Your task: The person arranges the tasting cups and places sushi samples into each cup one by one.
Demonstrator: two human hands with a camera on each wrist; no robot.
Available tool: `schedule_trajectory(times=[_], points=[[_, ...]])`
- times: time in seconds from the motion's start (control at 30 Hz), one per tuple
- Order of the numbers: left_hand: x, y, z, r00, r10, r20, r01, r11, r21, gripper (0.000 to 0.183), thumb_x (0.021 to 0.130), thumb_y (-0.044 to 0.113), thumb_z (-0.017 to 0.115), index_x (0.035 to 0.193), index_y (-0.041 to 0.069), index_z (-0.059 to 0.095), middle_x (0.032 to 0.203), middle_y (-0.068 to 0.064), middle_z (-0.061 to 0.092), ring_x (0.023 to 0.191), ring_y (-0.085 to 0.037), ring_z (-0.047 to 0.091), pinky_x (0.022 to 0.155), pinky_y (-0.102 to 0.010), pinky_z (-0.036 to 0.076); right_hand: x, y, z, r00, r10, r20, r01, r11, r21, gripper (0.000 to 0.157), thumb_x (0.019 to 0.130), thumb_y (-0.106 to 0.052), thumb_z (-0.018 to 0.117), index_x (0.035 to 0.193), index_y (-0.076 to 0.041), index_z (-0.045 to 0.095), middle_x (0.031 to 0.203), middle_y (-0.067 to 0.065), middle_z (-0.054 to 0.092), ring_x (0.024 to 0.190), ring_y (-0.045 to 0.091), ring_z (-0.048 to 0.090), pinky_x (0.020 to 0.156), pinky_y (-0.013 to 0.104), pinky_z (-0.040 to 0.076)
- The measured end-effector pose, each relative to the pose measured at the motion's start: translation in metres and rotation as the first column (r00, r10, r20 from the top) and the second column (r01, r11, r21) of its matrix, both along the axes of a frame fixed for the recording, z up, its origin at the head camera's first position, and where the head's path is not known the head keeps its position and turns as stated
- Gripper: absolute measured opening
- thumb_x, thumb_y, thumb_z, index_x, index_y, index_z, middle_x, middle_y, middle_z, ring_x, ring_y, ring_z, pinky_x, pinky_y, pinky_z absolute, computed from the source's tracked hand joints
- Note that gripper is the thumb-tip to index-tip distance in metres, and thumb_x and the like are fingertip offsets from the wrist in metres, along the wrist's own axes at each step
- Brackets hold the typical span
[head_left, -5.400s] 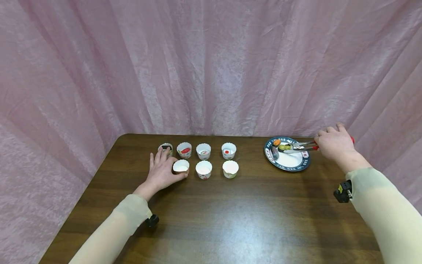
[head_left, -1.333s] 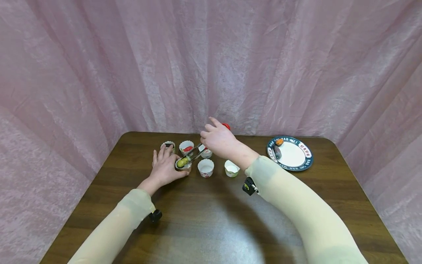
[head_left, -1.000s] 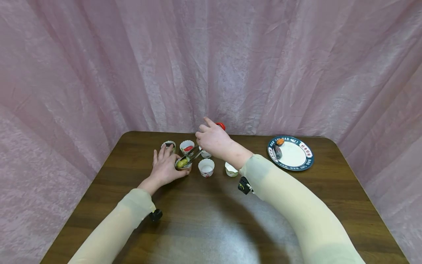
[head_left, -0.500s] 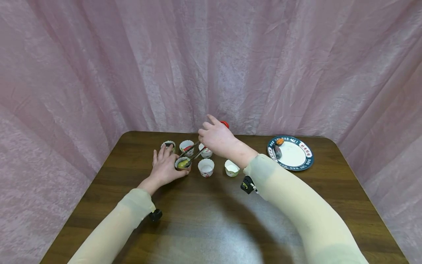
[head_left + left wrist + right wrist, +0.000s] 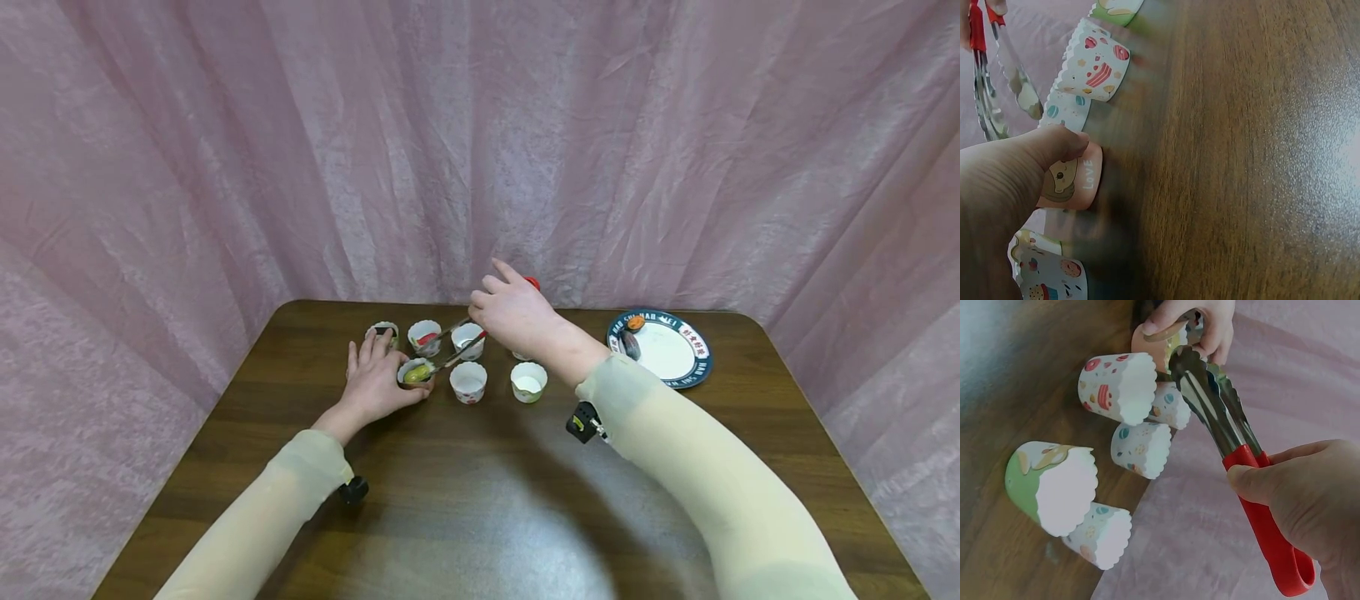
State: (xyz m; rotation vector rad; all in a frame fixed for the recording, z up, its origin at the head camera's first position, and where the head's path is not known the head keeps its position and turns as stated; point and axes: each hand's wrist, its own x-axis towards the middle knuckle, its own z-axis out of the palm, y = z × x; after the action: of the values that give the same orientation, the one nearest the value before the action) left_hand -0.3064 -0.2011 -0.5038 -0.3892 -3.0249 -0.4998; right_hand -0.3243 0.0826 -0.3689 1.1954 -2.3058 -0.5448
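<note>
In the head view my left hand (image 5: 375, 385) grips an orange paper cupcake cup (image 5: 1088, 178), printed LOVE, between thumb and fingers. A yellow-green oval piece (image 5: 417, 372) lies inside that cup. My right hand (image 5: 516, 317) holds red-handled metal tongs (image 5: 1266, 528); their tips are spread apart just above and right of the piece, with nothing between them in the right wrist view. Around the left hand stand more paper cups: one with a black piece (image 5: 382, 331) and one with a red piece (image 5: 427, 339).
Nearest the right hand are a white cup (image 5: 468, 383) and a green-bottomed cup (image 5: 528, 383), with others behind. At the right, a blue-rimmed plate (image 5: 693, 377) holds an orange piece (image 5: 636, 323) and a dark purple piece (image 5: 631, 345). A pink curtain (image 5: 480, 150) hangs behind the table.
The tongs carried the yellow-green piece from the plate leftward into the left hand's cup and let go of it. Now the right hand has drawn slightly back right. The left hand stays put.
</note>
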Motion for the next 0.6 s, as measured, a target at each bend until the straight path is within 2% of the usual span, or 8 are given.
schedule_trajectory(times=[0.17,0.43,0.6], points=[[0.0,0.0,-0.001,1.0,-0.008,-0.007,0.008,1.0,0.006,0.059,0.075,0.061,0.081,0.112,0.016,0.069,0.166,-0.021,0.02,0.154,-0.042,0.001,0.117,-0.069,-0.004,0.002,0.012,-0.002,1.0,-0.001,0.03,0.002,1.0,-0.031,0.021,0.091,-0.005,0.072,0.104,-0.019,0.079,0.095,-0.002,0.065,0.104,0.025,0.059,0.118,0.055,0.028],[-0.002,-0.004,-0.001,1.0,-0.013,-0.011,0.013,1.0,0.004,0.06,0.075,0.06,0.082,0.113,0.016,0.069,0.166,-0.022,0.021,0.154,-0.044,0.002,0.116,-0.069,-0.006,0.003,0.025,-0.004,0.997,-0.039,0.061,0.041,0.999,-0.032,0.027,0.092,-0.003,0.071,0.113,-0.018,0.077,0.107,-0.003,0.068,0.107,0.025,0.058,0.119,0.055,0.026],[-0.002,-0.006,-0.002,1.0,-0.025,-0.007,0.025,1.0,0.005,0.074,0.075,0.063,0.081,0.128,0.014,0.065,0.166,-0.022,0.019,0.154,-0.045,0.001,0.116,-0.069,-0.006,0.002,0.032,-0.007,0.998,-0.044,0.054,0.046,0.998,-0.047,0.032,0.089,0.0,0.071,0.117,-0.017,0.076,0.112,-0.002,0.068,0.107,0.026,0.058,0.119,0.055,0.027]])
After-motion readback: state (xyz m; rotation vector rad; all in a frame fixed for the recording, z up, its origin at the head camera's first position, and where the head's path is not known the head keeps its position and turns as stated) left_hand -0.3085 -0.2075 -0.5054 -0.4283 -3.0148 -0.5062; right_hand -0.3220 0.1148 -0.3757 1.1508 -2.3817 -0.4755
